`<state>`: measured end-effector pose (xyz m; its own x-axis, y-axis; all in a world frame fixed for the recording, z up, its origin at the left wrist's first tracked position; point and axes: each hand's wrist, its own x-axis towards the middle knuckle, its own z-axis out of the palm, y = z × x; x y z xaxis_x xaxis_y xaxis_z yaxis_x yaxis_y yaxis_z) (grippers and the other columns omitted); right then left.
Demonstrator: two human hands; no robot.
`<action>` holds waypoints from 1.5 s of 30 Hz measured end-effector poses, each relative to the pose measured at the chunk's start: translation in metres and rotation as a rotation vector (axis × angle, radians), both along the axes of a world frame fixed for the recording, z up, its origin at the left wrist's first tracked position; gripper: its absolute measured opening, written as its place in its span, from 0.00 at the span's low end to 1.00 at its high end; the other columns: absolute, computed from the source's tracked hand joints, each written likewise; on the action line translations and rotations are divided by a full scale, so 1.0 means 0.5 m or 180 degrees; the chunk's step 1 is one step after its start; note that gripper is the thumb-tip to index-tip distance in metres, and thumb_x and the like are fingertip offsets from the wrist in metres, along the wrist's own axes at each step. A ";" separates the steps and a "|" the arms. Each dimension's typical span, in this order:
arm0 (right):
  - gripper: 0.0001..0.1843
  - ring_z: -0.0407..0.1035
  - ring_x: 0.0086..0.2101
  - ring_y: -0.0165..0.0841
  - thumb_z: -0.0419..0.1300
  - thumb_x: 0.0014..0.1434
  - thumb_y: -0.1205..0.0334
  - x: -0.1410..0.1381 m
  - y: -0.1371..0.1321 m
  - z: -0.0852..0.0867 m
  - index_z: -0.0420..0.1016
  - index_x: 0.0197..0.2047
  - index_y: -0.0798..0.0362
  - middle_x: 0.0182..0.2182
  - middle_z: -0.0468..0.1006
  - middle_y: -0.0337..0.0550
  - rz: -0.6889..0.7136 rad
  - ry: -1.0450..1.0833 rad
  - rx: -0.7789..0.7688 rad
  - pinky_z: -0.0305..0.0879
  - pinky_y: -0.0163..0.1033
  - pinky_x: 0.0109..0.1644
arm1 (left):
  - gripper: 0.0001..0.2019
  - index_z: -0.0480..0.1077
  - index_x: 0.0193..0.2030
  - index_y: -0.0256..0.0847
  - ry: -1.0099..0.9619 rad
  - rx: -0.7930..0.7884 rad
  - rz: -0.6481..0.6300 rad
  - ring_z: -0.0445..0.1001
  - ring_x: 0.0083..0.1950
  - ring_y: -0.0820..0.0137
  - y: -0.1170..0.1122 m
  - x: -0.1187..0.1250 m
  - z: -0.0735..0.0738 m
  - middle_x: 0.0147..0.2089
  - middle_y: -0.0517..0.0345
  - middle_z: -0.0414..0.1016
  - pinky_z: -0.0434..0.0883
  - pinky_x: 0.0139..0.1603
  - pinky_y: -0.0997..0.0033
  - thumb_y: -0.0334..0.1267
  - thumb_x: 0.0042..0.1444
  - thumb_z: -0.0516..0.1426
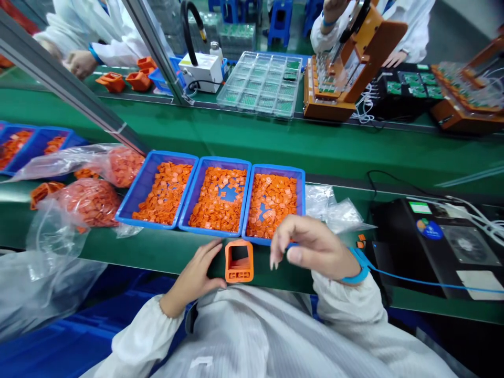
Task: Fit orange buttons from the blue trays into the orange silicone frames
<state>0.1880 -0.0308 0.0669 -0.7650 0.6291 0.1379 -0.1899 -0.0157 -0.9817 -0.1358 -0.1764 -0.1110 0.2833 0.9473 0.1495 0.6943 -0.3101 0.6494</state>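
An orange plastic housing with a hollow opening stands at the bench's front edge. My left hand rests flat on the bench just left of it, fingers stretched and thumb reaching to its lower corner. Right of the housing my right hand hovers with bent fingers apart from the thumb; nothing shows between them. A blue strap circles my right wrist. Behind my hands sit three blue bins with small flat orange pieces: a left bin, a middle bin and a right bin.
Clear bags of orange pieces lie on the left. Empty plastic bags lie behind my right hand, and a black device with cables stands at the right. Across the green belt are a divided tray, orange fixtures and co-workers' hands.
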 end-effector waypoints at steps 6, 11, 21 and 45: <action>0.09 0.70 0.21 0.28 0.67 0.68 0.54 -0.064 0.043 0.027 0.76 0.38 0.48 0.23 0.75 0.33 -0.0759 0.1239 -0.0321 0.69 0.36 0.28 | 0.36 0.62 0.72 0.53 -0.0450 0.0688 0.0095 0.76 0.61 0.48 0.016 0.025 0.090 0.63 0.41 0.73 0.76 0.59 0.45 0.60 0.61 0.66; 0.11 0.65 0.17 0.27 0.67 0.67 0.53 -0.110 0.062 0.007 0.72 0.38 0.47 0.17 0.66 0.27 -0.0953 0.1573 -0.0371 0.67 0.33 0.25 | 0.49 0.52 0.78 0.58 -0.0488 0.0306 -0.0377 0.70 0.70 0.41 0.044 0.081 0.137 0.73 0.37 0.67 0.67 0.67 0.37 0.66 0.55 0.67; 0.10 0.74 0.28 0.27 0.68 0.68 0.57 -0.141 0.091 -0.034 0.71 0.39 0.48 0.32 0.78 0.35 -0.0712 0.1452 -0.0655 0.73 0.34 0.35 | 0.43 0.54 0.77 0.52 -0.0459 0.0605 -0.0429 0.73 0.68 0.46 0.058 0.081 0.131 0.67 0.38 0.74 0.65 0.66 0.41 0.61 0.62 0.64; 0.25 0.80 0.45 0.37 0.68 0.64 0.45 -0.199 0.091 -0.072 0.71 0.60 0.42 0.54 0.81 0.47 -0.0584 0.0836 -0.2165 0.83 0.40 0.40 | 0.32 0.73 0.64 0.41 0.0216 0.0777 0.0554 0.73 0.69 0.50 0.331 -0.094 0.218 0.72 0.35 0.70 0.71 0.68 0.50 0.64 0.69 0.53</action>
<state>0.0885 0.0149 0.0310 -0.6352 0.7549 -0.1632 -0.4744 -0.5481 -0.6889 -0.1827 -0.0109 -0.0020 0.1370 0.9209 0.3648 0.7900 -0.3238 0.5206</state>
